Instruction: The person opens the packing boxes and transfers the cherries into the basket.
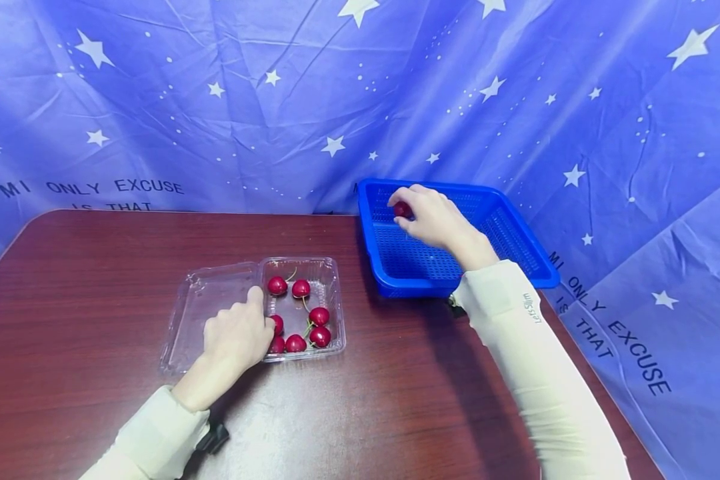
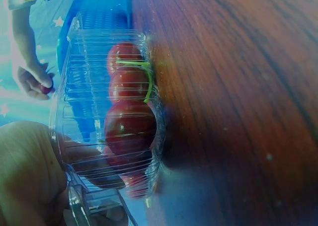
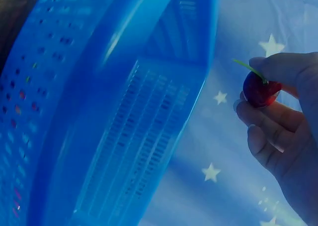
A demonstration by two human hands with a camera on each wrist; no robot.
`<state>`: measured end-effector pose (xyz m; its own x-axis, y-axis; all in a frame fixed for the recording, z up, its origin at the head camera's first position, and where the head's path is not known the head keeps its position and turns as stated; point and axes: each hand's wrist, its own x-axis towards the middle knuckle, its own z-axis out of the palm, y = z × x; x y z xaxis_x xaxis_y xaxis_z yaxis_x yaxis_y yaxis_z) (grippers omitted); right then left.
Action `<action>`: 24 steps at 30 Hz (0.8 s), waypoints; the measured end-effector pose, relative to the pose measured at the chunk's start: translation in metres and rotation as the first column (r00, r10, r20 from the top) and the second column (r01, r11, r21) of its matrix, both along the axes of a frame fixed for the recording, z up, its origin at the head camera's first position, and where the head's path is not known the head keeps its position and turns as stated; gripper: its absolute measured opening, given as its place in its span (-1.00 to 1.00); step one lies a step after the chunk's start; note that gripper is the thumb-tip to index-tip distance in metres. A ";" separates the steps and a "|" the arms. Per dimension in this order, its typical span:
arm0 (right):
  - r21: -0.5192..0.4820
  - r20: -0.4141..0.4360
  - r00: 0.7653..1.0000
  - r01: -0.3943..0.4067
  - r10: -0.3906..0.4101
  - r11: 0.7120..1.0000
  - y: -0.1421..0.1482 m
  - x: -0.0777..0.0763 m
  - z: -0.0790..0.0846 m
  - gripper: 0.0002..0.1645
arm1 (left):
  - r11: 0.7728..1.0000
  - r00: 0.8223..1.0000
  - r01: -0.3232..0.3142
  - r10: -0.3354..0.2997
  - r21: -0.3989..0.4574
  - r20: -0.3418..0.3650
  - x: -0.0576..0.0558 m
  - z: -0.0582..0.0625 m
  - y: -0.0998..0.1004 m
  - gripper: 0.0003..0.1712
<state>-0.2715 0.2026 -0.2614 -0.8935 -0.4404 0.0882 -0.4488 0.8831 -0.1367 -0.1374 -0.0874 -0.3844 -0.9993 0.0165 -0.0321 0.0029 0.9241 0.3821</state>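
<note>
My right hand is over the blue basket and pinches a red cherry between thumb and fingers. A green stem sticks out beside the thumb in the right wrist view. My left hand grips the hinge-side wall of a clear plastic box, one digit reaching inside beside the cherries. Several cherries with stems lie in that box; the hand partly hides those on the left. Through the ribbed wall, the left wrist view shows cherries in a row.
The box's clear lid lies folded open on the left, partly under the left hand. Both containers stand on a dark red wooden table. A blue star-patterned cloth hangs behind and to the right, close to the basket.
</note>
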 end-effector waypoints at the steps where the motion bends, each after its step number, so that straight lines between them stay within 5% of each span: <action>1: 0.000 0.002 1.000 0.007 -0.007 1.000 0.003 -0.001 0.000 -0.62 | 1.000 1.000 0.000 0.000 0.000 0.000 0.000 0.000 0.000 -0.70; 16: 0.021 0.059 0.988 0.144 -0.145 0.989 0.046 -0.005 -0.002 -0.60 | 1.000 1.000 -0.001 0.001 -0.001 -0.007 0.000 0.000 0.000 -0.70; 24: 0.076 0.107 0.982 0.146 -0.154 0.986 0.059 -0.007 -0.010 -0.59 | 1.000 1.000 -0.002 0.002 -0.001 -0.007 0.000 -0.001 -0.001 -0.70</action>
